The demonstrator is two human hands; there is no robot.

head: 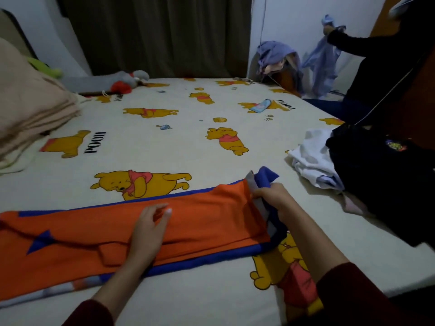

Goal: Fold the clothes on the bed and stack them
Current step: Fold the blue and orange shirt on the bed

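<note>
- Cartoon-bear bed sheet (150, 147) fills most of the frame; your orange garment (211, 222) lies across its lower left and centre, flattened, probably so the next fold lands square.
- Your left hand (148, 231) rests on the orange cloth at lower centre, fingers loosely spread and gripping nothing, likely pinning it in place.
- Your right hand (275, 198) pinches the garment's blue-and-grey end at centre right, cloth bunched inside the curled fingers and lifted, seemingly ready to fold over.
- Unfolded white clothes (313, 158) and a dark garment (381, 182) wait at the right edge.
</note>
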